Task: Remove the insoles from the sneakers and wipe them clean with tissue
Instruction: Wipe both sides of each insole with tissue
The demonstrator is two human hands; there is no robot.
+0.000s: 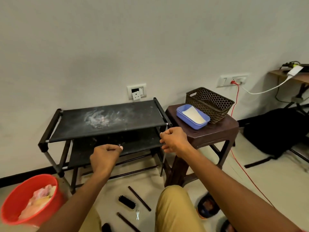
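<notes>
No sneaker or insole shows in the head view. A blue tray (182, 116) with white tissue (194, 115) sits on a brown stool (217, 131). In front of me stands a black two-shelf shoe rack (107, 121) whose top is smeared with white dust. My left hand (105, 155) is curled at the front edge of the lower shelf (142, 143), thumb on top. My right hand (174, 139) is curled at the right end of that shelf, its fingers by the rack's front right post. Whatever lies under the fingers is hidden.
A brown woven basket (212, 102) stands behind the tray. A red bucket (18, 198) with crumpled paper sits at the lower left. On the floor lie a black brush (127, 202), two dark rods (139, 198), a key (137, 215) and sandals (208, 206). A red cable (240, 169) and a black bag (275, 131) lie to the right.
</notes>
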